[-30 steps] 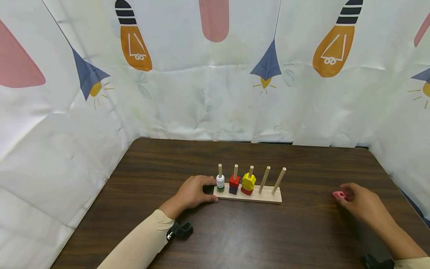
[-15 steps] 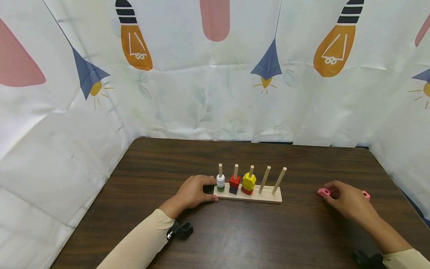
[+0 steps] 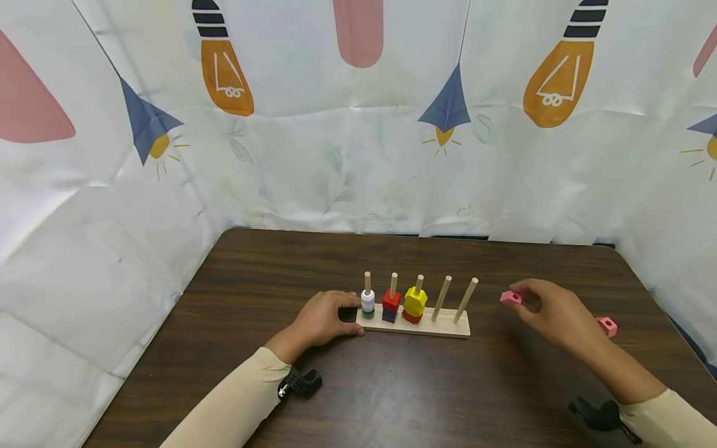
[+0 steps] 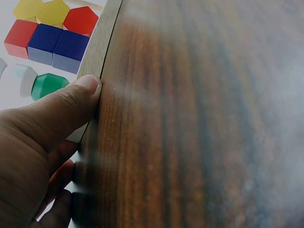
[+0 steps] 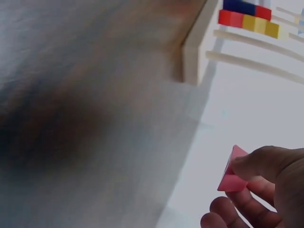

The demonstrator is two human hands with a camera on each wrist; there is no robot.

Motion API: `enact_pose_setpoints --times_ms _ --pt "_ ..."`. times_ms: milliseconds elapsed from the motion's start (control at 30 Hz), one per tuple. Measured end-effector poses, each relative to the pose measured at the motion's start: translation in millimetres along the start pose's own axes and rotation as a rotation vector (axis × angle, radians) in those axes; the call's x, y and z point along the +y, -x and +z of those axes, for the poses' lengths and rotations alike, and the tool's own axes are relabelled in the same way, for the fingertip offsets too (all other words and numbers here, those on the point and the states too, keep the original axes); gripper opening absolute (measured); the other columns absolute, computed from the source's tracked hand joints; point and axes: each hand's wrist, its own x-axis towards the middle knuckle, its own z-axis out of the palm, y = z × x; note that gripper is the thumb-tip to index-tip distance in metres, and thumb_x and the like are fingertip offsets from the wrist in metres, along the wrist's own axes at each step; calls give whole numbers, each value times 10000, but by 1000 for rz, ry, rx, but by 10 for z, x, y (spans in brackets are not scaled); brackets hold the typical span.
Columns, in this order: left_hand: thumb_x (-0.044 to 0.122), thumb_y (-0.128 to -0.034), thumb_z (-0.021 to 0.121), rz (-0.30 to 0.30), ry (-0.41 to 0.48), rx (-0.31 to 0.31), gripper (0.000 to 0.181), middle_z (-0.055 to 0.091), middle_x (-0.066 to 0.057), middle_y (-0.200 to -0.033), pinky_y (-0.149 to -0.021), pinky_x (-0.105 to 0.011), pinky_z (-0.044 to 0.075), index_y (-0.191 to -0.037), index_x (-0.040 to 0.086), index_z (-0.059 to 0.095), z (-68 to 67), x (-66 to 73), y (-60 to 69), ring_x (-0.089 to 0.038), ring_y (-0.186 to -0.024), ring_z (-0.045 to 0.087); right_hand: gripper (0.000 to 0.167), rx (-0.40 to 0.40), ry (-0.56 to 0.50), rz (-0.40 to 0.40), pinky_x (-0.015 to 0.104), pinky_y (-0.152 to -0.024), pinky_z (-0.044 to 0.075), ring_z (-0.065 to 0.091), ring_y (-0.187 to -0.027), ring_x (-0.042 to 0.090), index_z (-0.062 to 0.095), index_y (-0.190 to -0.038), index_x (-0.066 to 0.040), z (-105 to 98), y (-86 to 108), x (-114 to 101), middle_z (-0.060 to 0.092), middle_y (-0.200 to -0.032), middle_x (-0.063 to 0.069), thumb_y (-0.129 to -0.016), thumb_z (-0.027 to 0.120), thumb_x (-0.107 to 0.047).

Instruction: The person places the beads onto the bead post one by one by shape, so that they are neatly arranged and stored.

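Observation:
My left hand (image 3: pixel 321 320) holds the left end of a wooden peg board (image 3: pixel 435 326), the thumb pressing its near edge in the left wrist view. White over green beads (image 3: pixel 367 302) sit on the first peg. A red block (image 3: pixel 391 301) above dark blue fills part of the second, and yellow blocks (image 3: pixel 415 302) above red the third. The two rightmost pegs (image 3: pixel 466 301) are bare. Right of the board, my right hand (image 3: pixel 562 316) pinches a pink block (image 3: pixel 510 298) with a hole; the right wrist view shows thumb and fingertips on it.
Another pink block (image 3: pixel 607 326) lies on the dark wooden table (image 3: pixel 476 392), partly behind the right wrist. A white printed curtain (image 3: pixel 347 168) hangs behind the table and along its sides. Black straps with small devices (image 3: pixel 301 384) are on both wrists.
The right hand has lifted the pink block and carried it leftward, nearer the peg board. A second pink block has come into view behind it. The left hand has stayed still.

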Motion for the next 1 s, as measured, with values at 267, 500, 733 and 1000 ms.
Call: enact_pose_setpoints --times_ms 267,500,733,1000 --pt "367 -775 912 -3 -1 -3 494 716 -8 -1253 -1045 -460 485 -1205 169 770 3 6 -7 -232 -1254 616 320 -35 -24 -25 355 -639 533 677 -833 223 702 -1183 -62 -206 -116 -210 708 -1008 42 -877 792 -90" --pt "373 -777 910 -4 -6 -7 492 714 -3 -1255 -1047 -462 483 -1204 174 769 5 2 -5 -231 -1258 613 359 -18 -50 -131 279 -610 526 650 -799 141 698 -1188 -50 -334 -182 -320 699 -1009 2 -852 823 -45" --pt "374 -778 909 -6 -7 -10 492 713 -7 -1258 -1047 -467 481 -1204 171 770 -2 4 -5 -232 -1256 615 356 48 -68 -221 244 -637 538 662 -794 71 712 -1170 -116 -439 -236 -458 700 -1007 -67 -843 820 -27" --pt "369 -780 908 -8 -3 -14 501 711 -14 -1260 -1048 -474 480 -1211 157 767 -10 14 -2 -238 -1258 613 441 100 -48 -336 230 -644 524 626 -789 26 712 -1178 -155 -505 -308 -584 692 -1037 -100 -793 846 13"
